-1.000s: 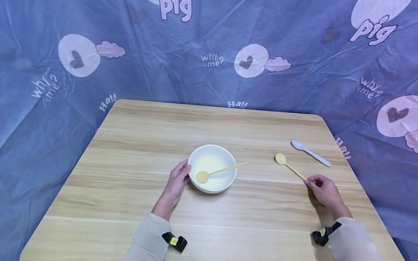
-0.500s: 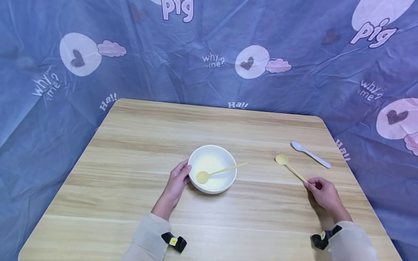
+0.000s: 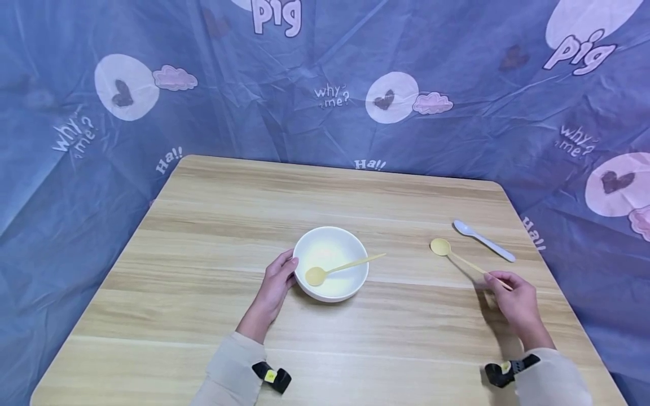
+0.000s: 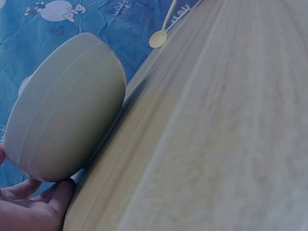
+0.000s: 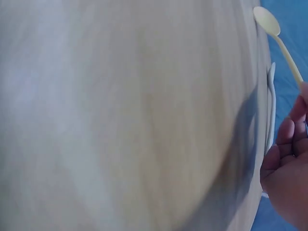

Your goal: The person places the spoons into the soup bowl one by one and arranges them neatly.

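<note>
My left hand [image 3: 272,287] holds a white bowl [image 3: 325,242] by its left side, the thumb at the rim. In the left wrist view the fingers touch the outer wall of the bowl [image 4: 72,110] low down. One yellow spoon [image 3: 315,276] lies inside it, its handle sticking out over the right rim. Further right, my right hand [image 3: 518,301] pinches a second yellow spoon [image 3: 440,247] near the handle's end. That spoon's head points away to the left. In the right wrist view, the held spoon [image 5: 267,21] appears slightly raised off the table.
A pale bluish-white spoon [image 3: 484,241] lies on the wooden table [image 3: 203,225], just beyond the held spoon. Blue printed cloth [image 3: 284,113] hangs behind the table and at its sides.
My right hand has shifted slightly right and now holds the yellow spoon with its handle end lifted, the handle tip showing past the fingers. The left hand and bowl stay put.
</note>
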`<move>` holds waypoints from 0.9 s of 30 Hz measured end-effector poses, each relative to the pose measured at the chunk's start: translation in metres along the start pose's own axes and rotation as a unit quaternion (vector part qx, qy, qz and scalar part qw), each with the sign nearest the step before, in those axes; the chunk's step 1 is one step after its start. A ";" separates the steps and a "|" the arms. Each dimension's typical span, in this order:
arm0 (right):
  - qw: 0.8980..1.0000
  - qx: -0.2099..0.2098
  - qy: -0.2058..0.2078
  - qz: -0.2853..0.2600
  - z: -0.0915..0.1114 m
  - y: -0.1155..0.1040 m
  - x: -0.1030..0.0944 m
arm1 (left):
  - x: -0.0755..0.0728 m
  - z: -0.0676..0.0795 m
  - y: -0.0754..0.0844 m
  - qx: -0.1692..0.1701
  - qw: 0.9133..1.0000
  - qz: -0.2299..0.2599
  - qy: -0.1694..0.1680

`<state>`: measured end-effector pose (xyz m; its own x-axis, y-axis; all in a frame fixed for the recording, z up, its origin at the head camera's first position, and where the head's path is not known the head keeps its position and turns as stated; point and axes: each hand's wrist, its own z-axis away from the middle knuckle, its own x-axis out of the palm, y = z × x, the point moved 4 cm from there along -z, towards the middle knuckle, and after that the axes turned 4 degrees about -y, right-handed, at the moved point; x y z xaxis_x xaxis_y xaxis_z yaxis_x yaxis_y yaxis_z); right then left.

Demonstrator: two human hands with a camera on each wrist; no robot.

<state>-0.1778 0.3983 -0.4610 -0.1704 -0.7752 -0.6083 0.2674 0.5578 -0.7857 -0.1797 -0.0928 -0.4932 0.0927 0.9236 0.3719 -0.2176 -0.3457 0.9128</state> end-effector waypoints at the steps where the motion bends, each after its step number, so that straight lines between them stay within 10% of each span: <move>1: 1.000 0.004 0.009 -0.009 0.000 -0.002 -0.001 | 0.000 0.000 0.000 -0.001 1.000 0.001 0.000; 12: 0.974 0.007 0.115 -0.195 -0.001 -0.035 -0.001 | 0.000 -0.001 0.000 0.003 1.000 0.009 -0.006; 27: 0.949 -0.028 0.121 -0.289 0.003 -0.064 0.013 | 0.000 0.000 0.001 0.012 1.000 0.010 -0.008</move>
<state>-0.1948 0.3513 -0.4184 -0.4889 -0.8690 -0.0764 0.0136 0.0800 -0.9967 -0.1794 -0.0930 -0.4922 0.1034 0.9142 0.3919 -0.1953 -0.3677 0.9092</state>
